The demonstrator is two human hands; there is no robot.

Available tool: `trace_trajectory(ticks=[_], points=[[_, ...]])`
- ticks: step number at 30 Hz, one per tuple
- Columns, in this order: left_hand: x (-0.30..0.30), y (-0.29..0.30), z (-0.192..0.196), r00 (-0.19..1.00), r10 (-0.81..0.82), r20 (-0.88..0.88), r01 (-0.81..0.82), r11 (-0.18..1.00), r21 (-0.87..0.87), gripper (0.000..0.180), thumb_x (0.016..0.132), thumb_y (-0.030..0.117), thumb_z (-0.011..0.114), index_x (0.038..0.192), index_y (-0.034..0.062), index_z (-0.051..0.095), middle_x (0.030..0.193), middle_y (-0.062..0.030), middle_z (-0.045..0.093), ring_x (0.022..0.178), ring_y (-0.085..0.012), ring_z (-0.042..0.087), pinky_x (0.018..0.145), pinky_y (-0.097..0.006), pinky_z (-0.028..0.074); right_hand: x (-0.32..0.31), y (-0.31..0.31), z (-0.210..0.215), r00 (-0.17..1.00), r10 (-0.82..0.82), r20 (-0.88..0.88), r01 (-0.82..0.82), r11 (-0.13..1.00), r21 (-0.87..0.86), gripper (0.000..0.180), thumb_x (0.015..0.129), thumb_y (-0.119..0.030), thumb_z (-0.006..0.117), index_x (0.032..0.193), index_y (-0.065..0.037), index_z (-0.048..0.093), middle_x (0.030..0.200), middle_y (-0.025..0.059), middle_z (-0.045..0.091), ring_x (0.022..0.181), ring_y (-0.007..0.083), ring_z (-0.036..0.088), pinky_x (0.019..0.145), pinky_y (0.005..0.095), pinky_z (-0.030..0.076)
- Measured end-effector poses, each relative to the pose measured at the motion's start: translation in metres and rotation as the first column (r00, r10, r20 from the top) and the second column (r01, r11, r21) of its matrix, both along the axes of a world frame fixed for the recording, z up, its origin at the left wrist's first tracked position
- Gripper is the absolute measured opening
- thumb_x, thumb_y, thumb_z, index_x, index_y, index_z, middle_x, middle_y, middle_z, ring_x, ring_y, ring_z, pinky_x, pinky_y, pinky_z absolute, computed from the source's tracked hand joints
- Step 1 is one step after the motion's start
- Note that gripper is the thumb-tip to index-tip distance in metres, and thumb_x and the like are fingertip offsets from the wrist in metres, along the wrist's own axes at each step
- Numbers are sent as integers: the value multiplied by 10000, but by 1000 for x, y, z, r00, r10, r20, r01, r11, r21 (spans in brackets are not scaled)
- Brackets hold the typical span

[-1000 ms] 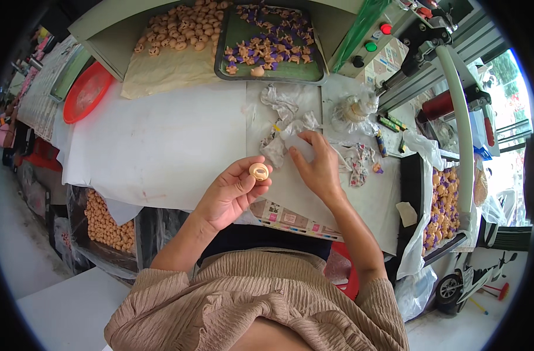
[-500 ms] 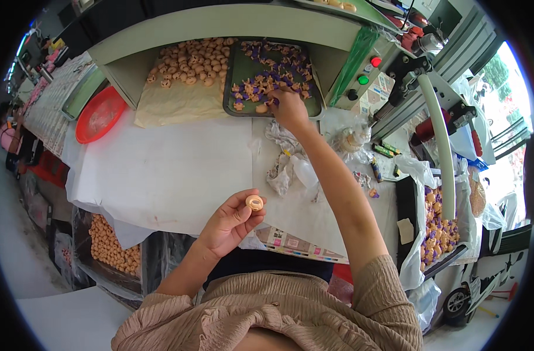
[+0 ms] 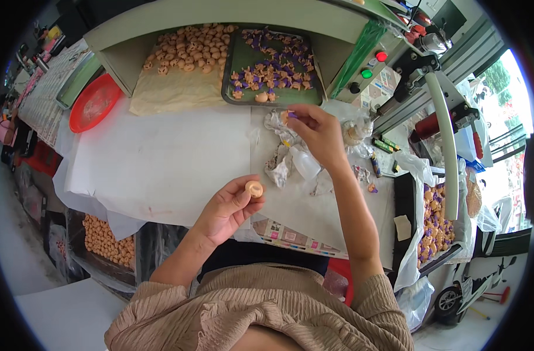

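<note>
My left hand (image 3: 225,212) is closed around a peach-coloured doll head (image 3: 254,189), its hollow underside turned up between thumb and fingers. Out over the right part of the table, my right hand (image 3: 320,133) pinches a small peach and purple doll body (image 3: 289,115). Just beyond it lies a dark green tray (image 3: 299,97) bearing many similar doll bodies (image 3: 272,73). To the tray's left, a pile of doll heads (image 3: 191,51) rests on a cream cloth (image 3: 176,93).
A grey-green cabinet (image 3: 220,16) arches over tray and pile. Left stands a red basin (image 3: 96,104); below it, a bin of doll heads (image 3: 107,240). Crumpled plastic and a white bottle (image 3: 305,162) lie by my right arm. Farther right are a lever press (image 3: 442,128) and a box of dolls (image 3: 433,225).
My right hand has drawn back from the tray toward me, bringing a doll body with it. My left hand keeps hold of the doll head; the whole view has shifted slightly.
</note>
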State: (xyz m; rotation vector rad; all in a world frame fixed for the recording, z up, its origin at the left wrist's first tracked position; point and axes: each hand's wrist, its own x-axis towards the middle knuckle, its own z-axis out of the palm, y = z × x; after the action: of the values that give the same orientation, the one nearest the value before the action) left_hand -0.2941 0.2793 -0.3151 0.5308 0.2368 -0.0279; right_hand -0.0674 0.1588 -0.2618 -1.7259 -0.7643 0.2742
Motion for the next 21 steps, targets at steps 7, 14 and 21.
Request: trace_trajectory(ticks=[7, 14, 21], points=[[29, -26, -11, 997, -59, 48, 56, 997, 53, 388, 939, 122, 577, 1308, 33, 498, 1141, -58, 598, 1027, -154, 615, 934, -276, 512, -90, -76, -8, 989, 48, -139, -51, 999, -19, 266, 833, 19, 681, 1094, 24, 636, 981, 67, 653, 912, 114, 630, 805, 241, 515], [38, -62, -16, 987, -130, 90, 119, 986, 117, 374, 928, 131, 596, 1285, 37, 532, 1164, -67, 603, 1008, -149, 615, 911, -270, 512, -93, -113, -15, 998, 55, 0, -55, 998, -42, 256, 804, 30, 698, 1058, 7, 678, 945, 84, 648, 867, 135, 643, 769, 250, 526], [39, -79, -23, 989, -122, 87, 100, 969, 226, 366, 909, 163, 629, 1240, 20, 566, 1082, -74, 632, 924, -150, 618, 821, -279, 527, -92, -131, -13, 998, 59, 30, -57, 994, -89, 258, 775, 30, 708, 1030, -7, 699, 866, 93, 665, 790, 137, 650, 709, 242, 521]])
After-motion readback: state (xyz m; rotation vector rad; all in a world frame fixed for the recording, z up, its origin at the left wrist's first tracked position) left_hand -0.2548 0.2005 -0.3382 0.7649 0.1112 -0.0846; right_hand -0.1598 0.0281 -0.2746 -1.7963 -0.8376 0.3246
